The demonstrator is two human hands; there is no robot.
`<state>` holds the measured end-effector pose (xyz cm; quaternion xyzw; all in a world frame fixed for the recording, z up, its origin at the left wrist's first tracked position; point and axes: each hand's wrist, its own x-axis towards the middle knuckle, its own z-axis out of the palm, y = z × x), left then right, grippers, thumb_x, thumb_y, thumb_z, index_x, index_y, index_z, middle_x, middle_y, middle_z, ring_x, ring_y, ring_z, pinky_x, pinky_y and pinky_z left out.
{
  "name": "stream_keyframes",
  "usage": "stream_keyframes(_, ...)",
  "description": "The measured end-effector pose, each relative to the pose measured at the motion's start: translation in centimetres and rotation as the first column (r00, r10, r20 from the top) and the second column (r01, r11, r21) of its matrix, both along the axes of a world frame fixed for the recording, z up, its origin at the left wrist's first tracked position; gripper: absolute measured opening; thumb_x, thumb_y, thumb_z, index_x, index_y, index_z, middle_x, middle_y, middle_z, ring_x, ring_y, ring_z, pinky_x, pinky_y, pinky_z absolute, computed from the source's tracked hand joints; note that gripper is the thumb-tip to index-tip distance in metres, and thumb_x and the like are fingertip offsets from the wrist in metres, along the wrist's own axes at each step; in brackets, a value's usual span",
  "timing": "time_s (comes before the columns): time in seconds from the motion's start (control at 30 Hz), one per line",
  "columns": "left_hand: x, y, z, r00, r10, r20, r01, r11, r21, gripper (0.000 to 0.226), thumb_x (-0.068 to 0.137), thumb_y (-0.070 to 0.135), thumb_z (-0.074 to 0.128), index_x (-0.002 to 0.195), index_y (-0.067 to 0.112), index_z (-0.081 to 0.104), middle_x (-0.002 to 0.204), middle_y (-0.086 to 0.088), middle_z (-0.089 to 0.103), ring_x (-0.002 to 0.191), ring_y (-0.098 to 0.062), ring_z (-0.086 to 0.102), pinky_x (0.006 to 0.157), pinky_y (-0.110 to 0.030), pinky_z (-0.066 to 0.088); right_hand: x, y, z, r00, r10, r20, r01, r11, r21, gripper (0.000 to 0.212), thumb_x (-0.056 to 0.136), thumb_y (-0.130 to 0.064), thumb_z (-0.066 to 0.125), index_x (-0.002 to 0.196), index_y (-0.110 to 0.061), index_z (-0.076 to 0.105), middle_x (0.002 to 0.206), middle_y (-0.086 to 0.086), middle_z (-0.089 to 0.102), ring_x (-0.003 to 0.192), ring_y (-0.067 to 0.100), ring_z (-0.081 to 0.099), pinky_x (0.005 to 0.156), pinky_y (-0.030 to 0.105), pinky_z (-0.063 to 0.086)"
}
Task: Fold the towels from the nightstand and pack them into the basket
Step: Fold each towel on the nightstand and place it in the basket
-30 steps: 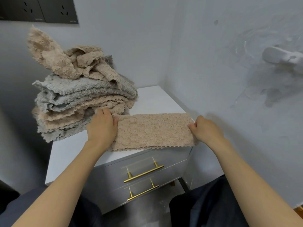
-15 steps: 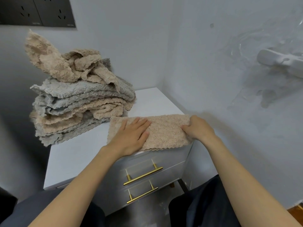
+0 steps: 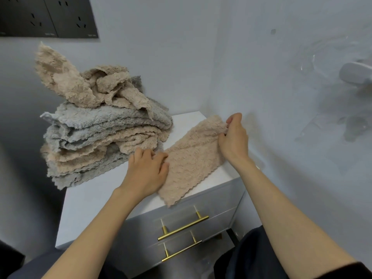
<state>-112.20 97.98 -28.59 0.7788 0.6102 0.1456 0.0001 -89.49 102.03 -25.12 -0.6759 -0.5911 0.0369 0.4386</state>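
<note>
The right hand (image 3: pixel 234 139) pinches the far end of a beige towel (image 3: pixel 193 160) between thumb and bent fingers. It holds that end raised a little off the top, close to the right wall (image 3: pixel 281 97). The left hand (image 3: pixel 148 172) grips the towel's other end, with the fingers curled over the cloth and the thumb against its edge. Between the two hands the towel runs as a folded strip, slanting across the front right part of the nightstand (image 3: pixel 86 208). Its wavy hem faces the front, and its near corner hangs just over the front edge above the drawers.

Just left of the left hand, nearly touching its knuckles, sits the pile (image 3: pixel 104 137) of grey and beige towels. They are loosely stacked on the back left of the top, with their edges overhanging the left side. A crumpled beige one (image 3: pixel 80 87) lies on top of the pile, with one corner sticking up against the back wall.

Below the top, two drawer fronts each carry a gold bar handle: the upper (image 3: pixel 183 228) and the lower (image 3: pixel 181 251). Dark sockets (image 3: pixel 48 17) are set in the wall above the pile. A white fitting (image 3: pixel 356 74) sticks out of the right wall, but I can't tell what it is. The person's knees (image 3: pixel 251 254), in dark cloth, flank the nightstand at the bottom.
</note>
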Motion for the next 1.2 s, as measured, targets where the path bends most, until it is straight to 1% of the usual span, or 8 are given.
stream_keyframes(0.1,0.2,0.2,0.2,0.997,0.006,0.078,-0.004,1.000,-0.023,0.033,0.097,0.041,0.033,0.122,0.032,0.051,0.110,0.000,0.048,0.102,-0.019,0.027,0.080,-0.030,0.014,-1.3,1.8,-0.2,0.990,0.075,-0.121,-0.072,0.997,0.036,0.040,0.084,0.009,0.039,0.117,-0.011,0.034,0.106,0.007,0.048,0.083,0.020,0.050,0.070,0.031,0.038)
stream_keyframes(0.33,1.0,-0.4,1.2,0.872,-0.124,0.474,0.257,0.940,-0.227,0.010,0.089,0.028,0.056,0.096,0.034,0.053,0.074,0.003,0.058,0.065,-0.013,0.052,0.064,-0.031,0.042,-3.1,3.6,-0.2,0.834,0.513,-0.200,-0.522,0.853,0.010,0.082,0.081,0.011,0.037,0.146,-0.032,0.013,0.151,-0.003,0.015,0.129,0.005,0.032,0.098,0.013,0.034)
stream_keyframes(0.43,1.1,-0.5,1.0,0.909,-0.159,0.385,0.247,0.950,-0.192,0.012,0.088,0.031,0.058,0.098,0.035,0.056,0.069,0.008,0.053,0.066,-0.009,0.050,0.062,-0.028,0.038,-2.5,3.5,-0.6,0.859,0.499,-0.117,-0.512,0.844,-0.159,0.069,0.087,0.004,0.040,0.148,-0.027,0.025,0.155,-0.004,0.021,0.142,0.013,0.022,0.111,0.023,0.022)
stream_keyframes(0.57,1.1,-0.6,0.7,0.951,-0.137,0.277,0.181,0.973,-0.142,0.019,0.088,0.040,0.055,0.106,0.035,0.056,0.086,0.007,0.050,0.091,-0.014,0.046,0.075,-0.029,0.038,-1.5,2.2,-1.1,0.841,0.537,0.058,-0.487,0.800,-0.350,0.048,0.095,-0.006,0.045,0.140,-0.021,0.043,0.151,0.000,0.034,0.139,0.015,0.030,0.102,0.016,0.019)
stream_keyframes(0.77,1.1,-1.8,0.1,0.975,-0.191,0.113,0.200,0.976,-0.081,0.035,0.094,0.048,0.044,0.124,0.031,0.048,0.131,0.007,0.035,0.125,-0.017,0.021,0.101,-0.031,0.028,-0.3,-1.4,-3.0,0.723,0.648,0.238,-0.412,0.682,-0.605,0.054,0.103,-0.040,0.033,0.153,-0.025,0.018,0.161,0.001,0.009,0.147,0.015,0.005,0.115,0.024,0.000)
stream_keyframes(0.87,0.9,-2.2,0.2,0.978,-0.197,0.075,0.204,0.974,-0.097,0.037,0.097,0.048,0.037,0.130,0.031,0.044,0.145,0.009,0.026,0.134,-0.018,0.013,0.107,-0.034,0.025,0.4,-2.8,-3.1,0.734,0.621,0.275,-0.383,0.712,-0.588,0.053,0.103,-0.044,0.028,0.152,-0.029,0.016,0.161,-0.001,0.005,0.148,0.014,0.002,0.116,0.025,-0.001)
stream_keyframes(1.0,0.4,-2.7,0.4,0.960,-0.273,0.061,0.276,0.960,-0.056,0.040,0.098,0.047,0.038,0.132,0.029,0.048,0.151,0.011,0.020,0.137,-0.015,0.006,0.111,-0.036,0.023,0.8,-4.7,-2.1,0.713,0.587,0.383,-0.402,0.791,-0.461,0.041,0.099,-0.033,0.044,0.140,-0.025,0.046,0.150,0.001,0.034,0.138,0.019,0.023,0.111,0.027,0.018)
stream_keyframes(1.2,-0.4,-3.4,1.1,0.905,-0.413,0.102,0.414,0.910,0.014,0.044,0.082,0.060,0.059,0.117,0.034,0.064,0.125,0.017,0.052,0.124,-0.008,0.036,0.102,-0.030,0.033,0.4,-8.6,-0.9,0.677,0.666,0.313,-0.526,0.735,-0.427,0.033,0.075,-0.031,0.066,0.105,-0.036,0.054,0.104,-0.017,0.041,0.098,0.004,0.031,0.085,0.025,0.036)
